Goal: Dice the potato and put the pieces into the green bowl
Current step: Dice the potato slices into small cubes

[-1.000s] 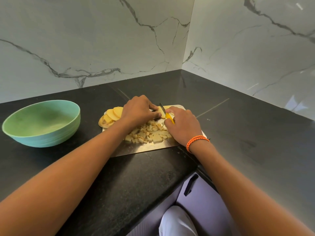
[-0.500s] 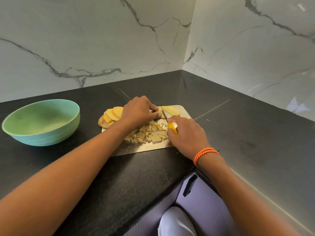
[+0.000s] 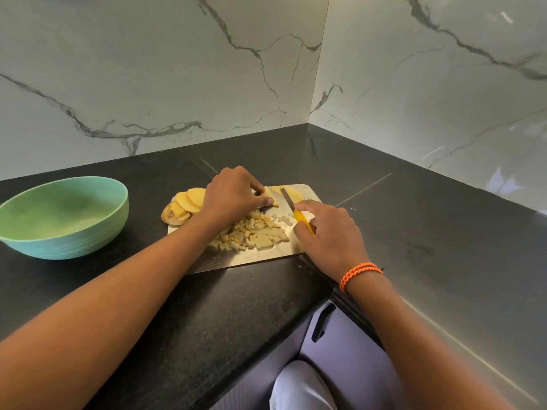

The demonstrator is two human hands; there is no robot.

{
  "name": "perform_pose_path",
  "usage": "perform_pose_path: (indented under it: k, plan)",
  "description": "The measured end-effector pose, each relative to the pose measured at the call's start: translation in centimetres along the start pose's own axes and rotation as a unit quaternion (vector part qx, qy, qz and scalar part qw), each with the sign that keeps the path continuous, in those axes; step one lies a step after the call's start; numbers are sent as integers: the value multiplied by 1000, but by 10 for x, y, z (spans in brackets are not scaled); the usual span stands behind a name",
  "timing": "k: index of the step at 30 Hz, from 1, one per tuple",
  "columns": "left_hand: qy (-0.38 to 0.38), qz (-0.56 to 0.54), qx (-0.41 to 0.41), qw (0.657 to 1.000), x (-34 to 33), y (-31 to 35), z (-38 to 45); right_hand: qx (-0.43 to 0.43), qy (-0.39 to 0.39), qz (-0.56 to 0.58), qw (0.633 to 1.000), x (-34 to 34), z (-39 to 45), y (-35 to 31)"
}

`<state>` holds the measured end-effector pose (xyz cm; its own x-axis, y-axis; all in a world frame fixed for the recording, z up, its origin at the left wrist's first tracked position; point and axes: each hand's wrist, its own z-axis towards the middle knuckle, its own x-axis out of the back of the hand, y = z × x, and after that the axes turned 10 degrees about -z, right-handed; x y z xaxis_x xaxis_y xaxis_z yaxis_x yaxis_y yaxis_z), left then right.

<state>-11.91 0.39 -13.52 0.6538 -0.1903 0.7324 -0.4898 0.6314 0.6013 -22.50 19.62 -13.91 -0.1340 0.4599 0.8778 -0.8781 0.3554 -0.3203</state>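
A potato slice (image 3: pixel 270 196) is being pinched by the left hand (image 3: pixel 233 193); beside it, the knife (image 3: pixel 296 210) is being gripped by the right hand (image 3: pixel 328 232).

Home kitchen, likely, black stone counter (image 3: pixel 399 232), marble-look wall panels (image 3: pixel 148 69), cupboard handle (image 3: pixel 322 321)

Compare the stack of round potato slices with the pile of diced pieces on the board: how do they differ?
The round yellow potato slices are large overlapping discs; the small diced potato cubes are a loose heap. The slices overhang the metal cutting board's left edge; the cubes sit mid-board. Both are pale yellow, and neither is in the green bowl.
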Motion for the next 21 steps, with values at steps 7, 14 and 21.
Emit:
perform_pose_path:
  k: [7, 14, 21]
  plan:
    - [1, 4, -2, 1000, 1, -4, 2, 14, 6, -2, 1000, -17, 33, -17]
    - [2, 24, -15, 1000, 0, -5, 3, 14, 7, -29, 999, -27, 44, -19]
    - [4, 27, -9, 1000, -3, -6, 4, 21, -32, -19, 999, -24, 38, -17]
